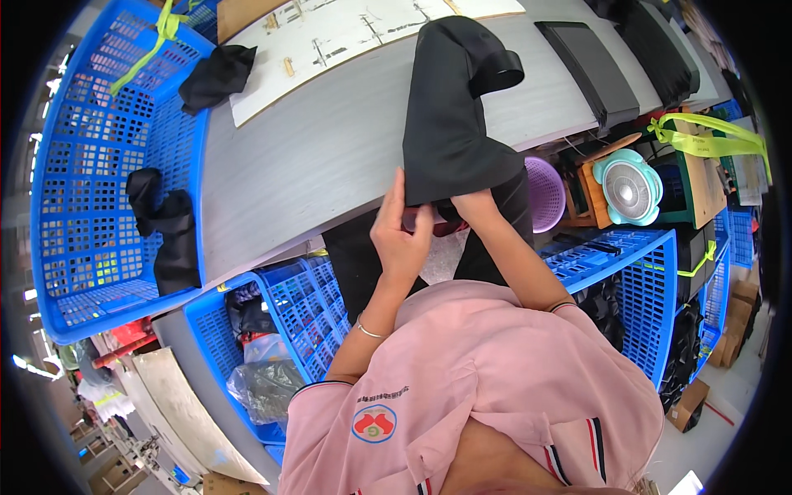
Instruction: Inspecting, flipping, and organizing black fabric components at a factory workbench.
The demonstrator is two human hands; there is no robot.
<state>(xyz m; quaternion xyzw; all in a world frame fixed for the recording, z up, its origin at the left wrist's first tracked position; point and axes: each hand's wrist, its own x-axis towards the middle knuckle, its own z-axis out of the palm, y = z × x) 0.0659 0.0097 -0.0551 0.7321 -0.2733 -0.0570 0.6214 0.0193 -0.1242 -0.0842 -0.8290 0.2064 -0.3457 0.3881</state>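
A black fabric piece (450, 124) lies on the grey table in front of me, its near end reaching past the edge toward my lap. A curved black strap (497, 73) sticks out from its right side. At the lower left corner of the fabric is my left hand (400, 235), its fingers stretched out along the edge and the thumb held apart from them. My right hand (473, 206) goes in under the near end; its fingers are hidden by the fabric, so its grip does not show.
Black pieces lie in the blue basket (124, 148) at left. A marked white board (330, 45) lies at the table's back, stacked black panels (590, 70) at right. Blue crates (305, 301) (635, 280) flank me. A purple basket (544, 194) and turquoise fan (629, 188) stand at right.
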